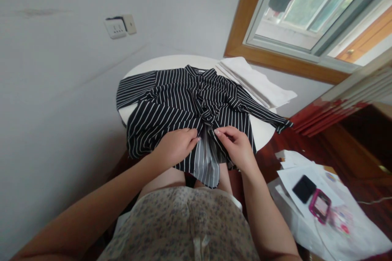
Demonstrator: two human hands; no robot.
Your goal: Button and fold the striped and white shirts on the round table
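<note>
**Both hands on striped shirt, centre of frame**

We note a black striped shirt [190, 102] with thin white lines spread across a round table [263, 130] in the middle of the frame. Its collar points toward the top of the frame. One sleeve runs out to the left edge of the tabletop and the other trails off to the right. The hem hangs over the near rim of the table, toward the person's lap, and a paler striped inner face shows at the front opening.

The left hand [176, 144] lies on the left front panel, just below centre. Its fingers are curled and the fingertips are pinched on the cloth edge at the opening. The right hand [235, 147] sits just beside it on the right panel, thumb and fingers closed on the fabric at the same opening. The two sets of fingertips are near each other but apart.

Above and right of the shirt, a folded white cloth [257, 81] lies on the far side of the table, touching the shirt's shoulder. A wall socket [119, 26] is at upper left and a wood-framed window [294, 20] at upper right. At lower right, loose papers [346, 228] carry a pink phone [320, 206] and a flat black item [304, 188]. We cannot tell what the black item is.
</note>
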